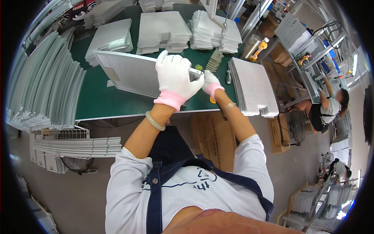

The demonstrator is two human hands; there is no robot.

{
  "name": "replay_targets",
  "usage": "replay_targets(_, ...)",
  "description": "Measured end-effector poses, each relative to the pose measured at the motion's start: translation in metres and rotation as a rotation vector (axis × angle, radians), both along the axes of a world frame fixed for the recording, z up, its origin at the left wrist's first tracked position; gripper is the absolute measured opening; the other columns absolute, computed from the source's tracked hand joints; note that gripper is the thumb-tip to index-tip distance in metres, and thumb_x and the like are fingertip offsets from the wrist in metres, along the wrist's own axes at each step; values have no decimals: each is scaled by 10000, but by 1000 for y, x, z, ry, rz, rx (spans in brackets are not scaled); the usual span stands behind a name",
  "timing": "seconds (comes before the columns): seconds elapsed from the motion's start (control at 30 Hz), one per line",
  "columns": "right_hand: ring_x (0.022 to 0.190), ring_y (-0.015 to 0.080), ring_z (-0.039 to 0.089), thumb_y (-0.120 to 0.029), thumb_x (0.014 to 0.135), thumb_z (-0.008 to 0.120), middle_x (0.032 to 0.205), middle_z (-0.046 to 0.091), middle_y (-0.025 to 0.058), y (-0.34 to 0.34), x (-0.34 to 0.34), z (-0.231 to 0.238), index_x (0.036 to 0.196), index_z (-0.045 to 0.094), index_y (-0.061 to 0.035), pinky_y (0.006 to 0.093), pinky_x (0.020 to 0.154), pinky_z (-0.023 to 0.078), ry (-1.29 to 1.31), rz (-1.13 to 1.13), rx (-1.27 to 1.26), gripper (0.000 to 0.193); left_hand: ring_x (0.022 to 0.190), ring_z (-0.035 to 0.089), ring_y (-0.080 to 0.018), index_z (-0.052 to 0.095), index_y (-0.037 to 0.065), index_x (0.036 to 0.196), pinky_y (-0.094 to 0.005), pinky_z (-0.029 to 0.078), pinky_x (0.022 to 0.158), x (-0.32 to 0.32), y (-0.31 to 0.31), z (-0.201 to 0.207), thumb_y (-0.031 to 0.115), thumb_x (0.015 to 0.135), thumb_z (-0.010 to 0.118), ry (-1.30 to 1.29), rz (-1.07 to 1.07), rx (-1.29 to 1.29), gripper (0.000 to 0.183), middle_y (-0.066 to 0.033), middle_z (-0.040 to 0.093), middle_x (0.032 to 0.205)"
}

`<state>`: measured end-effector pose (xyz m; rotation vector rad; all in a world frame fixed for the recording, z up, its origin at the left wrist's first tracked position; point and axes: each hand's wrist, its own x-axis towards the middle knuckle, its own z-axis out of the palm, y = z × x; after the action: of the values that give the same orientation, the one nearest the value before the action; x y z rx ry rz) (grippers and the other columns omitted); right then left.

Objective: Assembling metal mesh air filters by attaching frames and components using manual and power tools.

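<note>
A metal-framed panel with a silvery mesh-like face leans tilted over the green bench. At its right end my left hand, in a white glove with a pink cuff, is closed around the frame. My right hand, gloved alike, is pinched close beside the frame's right corner; what its fingers hold is mostly hidden. A small yellow-green round thing shows between the two hands. Just beyond my right hand lies a row of small pale strips. A white-handled tool lies to its right.
Silvery sheets stand in stacks along the bench's far side, with another stack at right. Many framed panels crowd the left. A yellow bottle stands by a metal cylinder. Two people work farther right.
</note>
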<state>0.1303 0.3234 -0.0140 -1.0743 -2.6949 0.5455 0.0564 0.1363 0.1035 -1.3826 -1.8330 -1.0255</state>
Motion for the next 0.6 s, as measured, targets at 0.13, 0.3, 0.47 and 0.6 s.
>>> replay_targets(0.13, 1027, 343, 588, -155, 836, 459, 1129, 585, 215, 17, -20, -39, 1171, 478, 30, 388, 849, 486, -264, -107, 25, 383, 702, 539, -271, 568, 61, 600, -448, 339, 942, 2, 6, 3, 351, 605, 687, -5, -18, 5, 313, -102, 529, 641)
replay_targets(0.3, 876, 302, 656, -185, 799, 497, 958, 654, 197, 13, -2, 92, 905, 675, -21, 389, 755, 525, -447, -12, 321, 265, 688, 513, -260, 499, 81, 608, -441, 356, 930, -4, 4, 1, 286, 578, 721, -6, -6, 18, 303, -75, 492, 635)
replay_targets(0.47, 874, 304, 605, -225, 860, 584, 986, 619, 205, 2, -4, 261, 1039, 558, -8, 353, 783, 469, 1093, 166, 513, 282, 699, 511, -268, 496, 74, 595, -454, 348, 933, -7, 1, 1, 276, 584, 713, -21, 8, 23, 296, -80, 484, 638)
replay_targets(0.6, 1056, 318, 529, -353, 723, 707, 1150, 542, 216, 3, -47, 350, 1284, 409, -28, 365, 893, 424, 643, 35, 501, 714, 688, 515, -266, 512, 61, 599, -455, 343, 939, -6, 3, 3, 281, 593, 711, -27, -15, 25, 297, -88, 494, 635)
